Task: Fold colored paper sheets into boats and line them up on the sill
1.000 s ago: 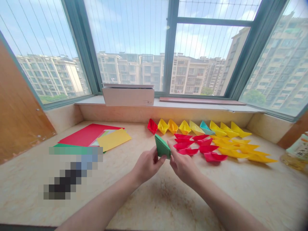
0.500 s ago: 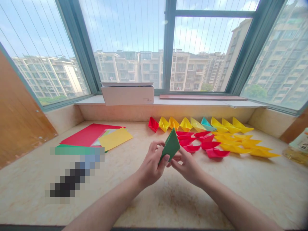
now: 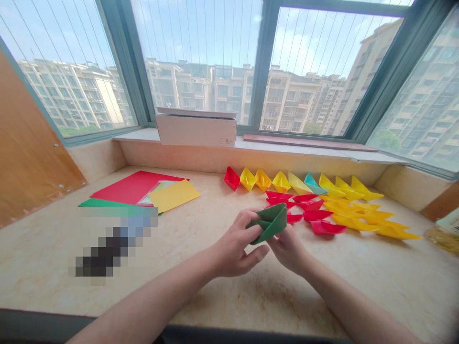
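A folded piece of green paper (image 3: 274, 223) is held up above the counter between my two hands, its layers spread so that a pocket shows. My left hand (image 3: 238, 243) grips it from the left, with fingers at the opening and the thumb stretched out below. On the lower right side, my right hand (image 3: 289, 246) pinches the paper; its fingertips are partly hidden behind it. Just beyond my hands lie several red paper boats (image 3: 328, 228), and to their right several yellow paper boats (image 3: 394, 231).
A back row holds more folded boats, among them a blue one (image 3: 314, 184). At left lie red sheets (image 3: 129, 187), a yellow sheet (image 3: 175, 195) and green paper (image 3: 103, 205), beside a blurred-out object (image 3: 107, 253). A white box (image 3: 195, 130) stands on the sill; a container (image 3: 444, 236) is at far right.
The green paper has turned from an upright diamond to a tilted shape with its pocket opened. My left thumb has come off its face. The view has shifted slightly.
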Demonstrator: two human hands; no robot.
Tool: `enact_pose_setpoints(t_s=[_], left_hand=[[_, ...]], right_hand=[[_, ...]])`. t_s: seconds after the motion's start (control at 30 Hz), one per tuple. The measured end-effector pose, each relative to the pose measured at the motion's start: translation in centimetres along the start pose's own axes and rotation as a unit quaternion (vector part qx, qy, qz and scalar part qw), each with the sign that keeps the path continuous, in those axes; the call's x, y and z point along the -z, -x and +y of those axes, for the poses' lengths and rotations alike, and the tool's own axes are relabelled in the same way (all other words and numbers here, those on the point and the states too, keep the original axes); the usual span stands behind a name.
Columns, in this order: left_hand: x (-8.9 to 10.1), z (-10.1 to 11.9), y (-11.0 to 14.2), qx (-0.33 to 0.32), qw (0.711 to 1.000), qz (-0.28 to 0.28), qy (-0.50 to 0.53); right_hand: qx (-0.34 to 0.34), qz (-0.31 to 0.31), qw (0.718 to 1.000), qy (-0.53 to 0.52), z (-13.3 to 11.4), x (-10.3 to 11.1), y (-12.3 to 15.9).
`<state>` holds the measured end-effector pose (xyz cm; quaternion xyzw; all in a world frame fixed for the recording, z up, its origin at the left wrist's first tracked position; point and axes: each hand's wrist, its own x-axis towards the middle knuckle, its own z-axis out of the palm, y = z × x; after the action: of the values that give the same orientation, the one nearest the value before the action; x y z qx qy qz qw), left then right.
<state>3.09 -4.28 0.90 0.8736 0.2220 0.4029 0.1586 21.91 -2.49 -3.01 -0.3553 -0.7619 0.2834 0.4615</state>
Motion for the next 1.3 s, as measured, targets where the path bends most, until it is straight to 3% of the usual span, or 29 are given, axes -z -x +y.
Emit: enact_pose_setpoints(t_s=[0.2,0.3,0.37,0.43,0.53,0.63,0.83,1.07,1.3], left_hand=[[1.3,0.1,-0.3,-0.04,0.999,-0.012,0.026],[1.3,-1.1,-0.1,-0.008,0.998,0.038,0.05],[1.0,-1.9,0.0,0.02,0.997,0.073,0.013],[0.8,-2.5,0.1,0.035,0.994,0.089,-0.049],[0.8,-3.0,0.1,0.069,0.987,0.106,-0.095],[1.1,-3.2,0.0,0.104,0.984,0.126,-0.065],[1.1,-3.0,0.0,0.142,0.982,0.124,0.021],[0.7,-3.5,0.6,0.091,0.988,0.126,0.012],[0.4,-3.7,0.7,-0.005,0.991,0.135,-0.022]], right_hand=[[-0.022,0.047,0.998,-0.044,-0.3,0.7,-0.7],[-0.069,0.093,0.992,-0.052,0.1,1.1,-1.2],[-0.103,0.11,0.985,-0.079,0.2,1.1,-1.3],[-0.117,0.094,0.983,-0.109,0.1,0.8,-1.2],[-0.083,0.058,0.984,-0.145,-0.5,0.1,-0.9],[-0.049,0.014,0.983,-0.175,-1.0,-0.4,-0.5],[-0.054,-0.081,0.973,-0.21,-1.3,0.3,-0.2],[-0.064,-0.068,0.981,-0.169,-1.2,0.2,0.8],[0.005,-0.069,0.996,-0.054,-2.4,0.5,0.0]])
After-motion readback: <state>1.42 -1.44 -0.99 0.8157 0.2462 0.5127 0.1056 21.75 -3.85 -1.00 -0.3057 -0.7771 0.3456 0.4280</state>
